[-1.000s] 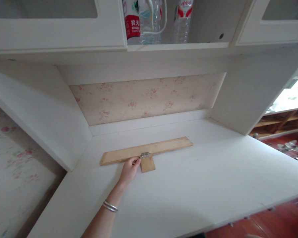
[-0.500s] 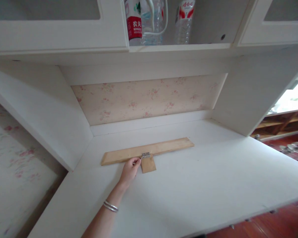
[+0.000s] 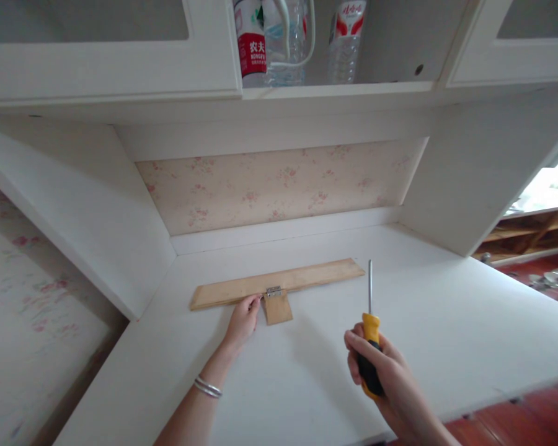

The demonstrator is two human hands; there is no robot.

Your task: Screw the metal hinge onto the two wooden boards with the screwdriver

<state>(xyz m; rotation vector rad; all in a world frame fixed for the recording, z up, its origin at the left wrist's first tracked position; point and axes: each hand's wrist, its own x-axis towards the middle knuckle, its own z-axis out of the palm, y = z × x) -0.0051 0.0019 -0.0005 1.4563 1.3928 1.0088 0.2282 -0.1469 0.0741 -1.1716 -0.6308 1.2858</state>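
A long, thin wooden board (image 3: 232, 290) lies on the white countertop. A metal hinge (image 3: 274, 291) joins its front edge to a small square wooden piece (image 3: 278, 308). My left hand (image 3: 243, 320) is pinched closed just left of the hinge, at the corner where the two wooden parts meet. Something tiny may be between its fingertips, too small to make out. My right hand (image 3: 385, 365) is wrapped round the yellow-and-black handle of a screwdriver (image 3: 371, 319). The screwdriver's shaft points up and away, off to the right of the hinge and apart from the wood.
Above the countertop (image 3: 446, 310) hangs a white cabinet (image 3: 111, 68). Its open shelf holds a red-labelled bottle (image 3: 252, 52), a clear jug with a white handle (image 3: 286, 68) and another bottle (image 3: 345, 52). Side panels (image 3: 474, 167) flank the counter, and a red floor (image 3: 521, 415) shows beyond its edge.
My right hand has come into view from the lower right, gripping the screwdriver. My left hand and the hinged wood stay almost where they were.
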